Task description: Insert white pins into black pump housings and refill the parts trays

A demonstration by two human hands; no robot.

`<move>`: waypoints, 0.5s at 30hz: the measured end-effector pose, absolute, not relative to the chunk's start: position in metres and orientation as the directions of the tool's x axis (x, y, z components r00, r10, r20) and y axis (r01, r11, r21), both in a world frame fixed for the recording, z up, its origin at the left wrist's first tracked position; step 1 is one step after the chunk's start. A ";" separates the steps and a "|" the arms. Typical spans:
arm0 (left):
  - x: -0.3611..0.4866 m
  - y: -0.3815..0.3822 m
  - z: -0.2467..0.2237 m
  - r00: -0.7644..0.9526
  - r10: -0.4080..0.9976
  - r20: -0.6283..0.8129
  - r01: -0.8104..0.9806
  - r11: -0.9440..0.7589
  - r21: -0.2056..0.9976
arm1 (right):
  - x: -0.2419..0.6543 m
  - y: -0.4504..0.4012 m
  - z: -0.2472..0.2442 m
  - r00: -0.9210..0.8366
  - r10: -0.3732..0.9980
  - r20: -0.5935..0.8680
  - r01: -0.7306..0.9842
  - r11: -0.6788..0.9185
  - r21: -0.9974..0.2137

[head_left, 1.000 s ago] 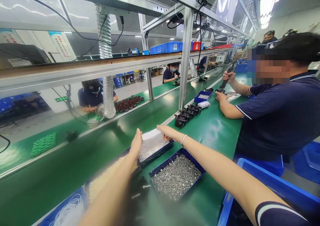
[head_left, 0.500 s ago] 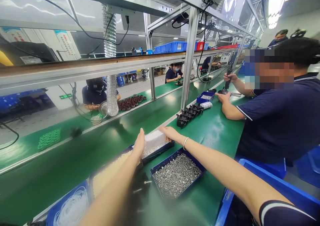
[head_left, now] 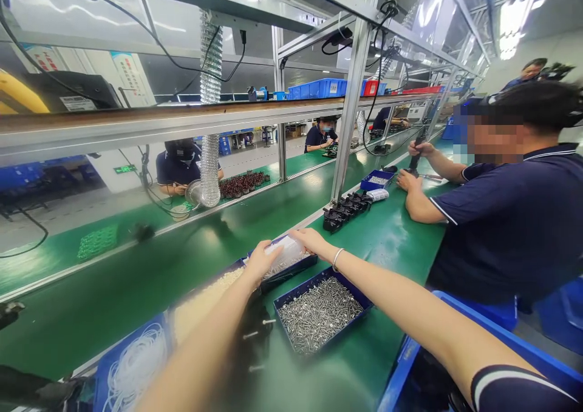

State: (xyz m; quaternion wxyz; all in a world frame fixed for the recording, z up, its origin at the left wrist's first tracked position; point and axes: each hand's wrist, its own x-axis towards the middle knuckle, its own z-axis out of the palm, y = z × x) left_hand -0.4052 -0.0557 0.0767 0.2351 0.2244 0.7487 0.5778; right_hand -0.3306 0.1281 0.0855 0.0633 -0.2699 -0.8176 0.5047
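Observation:
A white, partly see-through plastic bag [head_left: 286, 249] is held between my two hands, over a blue bin [head_left: 291, 272] of small pale parts. My left hand [head_left: 261, 261] grips its left side, and my right hand [head_left: 313, 243], with a bangle at the wrist, pinches its far right end. Its exact form is blurred. Just nearer to me, under my right forearm, a blue bin of metal screws [head_left: 319, 315] rests on the green bench. To the left, partly behind my left arm, is a bin of cream-coloured small parts [head_left: 207, 300].
Loose screws [head_left: 269, 321] lie on the bench. At lower left is a bin of white tubing loops [head_left: 136, 363]. Black assemblies [head_left: 346, 210] stand in a row beyond my hands, near a metal post [head_left: 353, 108]. A co-worker [head_left: 501, 212] sits at right, by a blue crate [head_left: 405, 363].
My left hand has turned from upright to lying over the bag's side. The bag has tilted lower, toward the bin. My right hand stays nearly in place. The view has shifted slightly.

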 end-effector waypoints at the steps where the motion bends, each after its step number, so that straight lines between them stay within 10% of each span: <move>1: -0.404 -0.056 0.076 -0.787 0.615 -0.048 0.123 0.232 0.965 | -0.331 0.127 0.086 -0.844 0.510 -0.164 0.372 0.336 -0.865; 15: -0.418 -0.058 0.080 -0.779 0.590 0.213 0.438 0.269 0.858 | -0.321 0.118 0.093 -0.970 0.237 0.059 -0.017 0.175 -0.984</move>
